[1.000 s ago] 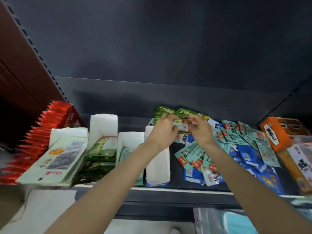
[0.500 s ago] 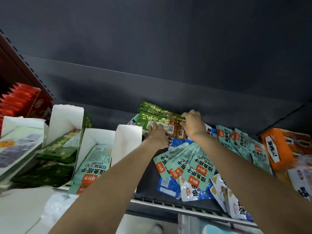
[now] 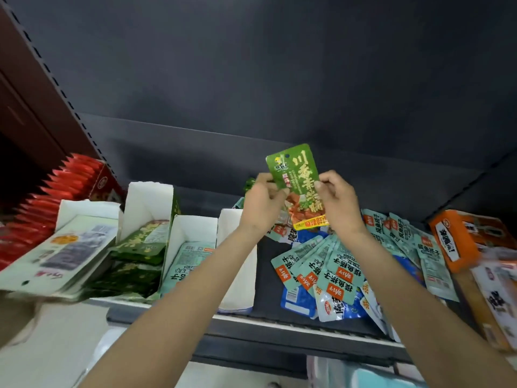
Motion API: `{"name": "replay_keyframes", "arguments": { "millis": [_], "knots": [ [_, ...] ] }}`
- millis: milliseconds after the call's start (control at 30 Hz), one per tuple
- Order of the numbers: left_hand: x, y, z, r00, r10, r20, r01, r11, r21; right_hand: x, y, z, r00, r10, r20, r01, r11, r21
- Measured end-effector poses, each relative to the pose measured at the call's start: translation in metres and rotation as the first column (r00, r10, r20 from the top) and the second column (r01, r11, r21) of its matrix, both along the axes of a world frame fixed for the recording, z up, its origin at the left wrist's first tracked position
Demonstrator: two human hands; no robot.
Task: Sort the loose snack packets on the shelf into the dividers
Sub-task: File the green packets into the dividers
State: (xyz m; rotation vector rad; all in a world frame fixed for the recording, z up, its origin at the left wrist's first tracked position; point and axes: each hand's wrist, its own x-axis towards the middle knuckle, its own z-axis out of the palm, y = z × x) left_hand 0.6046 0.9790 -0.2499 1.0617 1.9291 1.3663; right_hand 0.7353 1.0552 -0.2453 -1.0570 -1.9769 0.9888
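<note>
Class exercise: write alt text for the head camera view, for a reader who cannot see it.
Two hands, left hand and right hand, hold a green snack packet upright above a dark shelf. Below lie loose teal packets; to the left, white dividers hold sorted packets.

A shop, dark metal display shelf point(image 3: 279, 317) with perforated uprights; white cardboard dividers point(image 3: 193, 233) left of the fingers holding stacked snack packets; loose teal packets point(image 3: 333, 264) below them; orange cartons point(image 3: 458, 236) far right
</note>
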Motion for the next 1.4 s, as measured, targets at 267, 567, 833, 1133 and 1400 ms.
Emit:
{"name": "replay_keyframes", "arguments": {
  "millis": [267,567,833,1133,1400],
  "knots": [
    [-0.096,-0.115,0.055,0.983,0.029,-0.182,0.011,0.977,0.213,-0.079,-0.096,0.046,0.975,0.183,-0.126,-0.175,0.982,0.066],
    [-0.183,-0.220,0.054,0.955,0.101,-0.278,-0.023,0.962,0.270,-0.172,-0.185,0.022,0.979,0.181,-0.093,-0.171,0.980,0.098],
    [-0.212,-0.247,0.029,0.817,-0.123,-0.563,0.156,0.988,0.010,-0.186,-0.213,-0.011,0.994,0.103,0.037,-0.105,0.993,0.047],
    [-0.183,-0.222,0.019,0.532,-0.538,-0.655,0.105,0.809,-0.579,-0.169,-0.207,-0.011,0.967,0.192,0.166,-0.165,0.973,-0.164],
    [-0.119,-0.168,0.027,0.708,-0.368,-0.603,0.205,0.924,-0.323,-0.104,-0.157,-0.004,0.999,-0.027,-0.039,0.024,0.997,-0.080]
  ]
}}
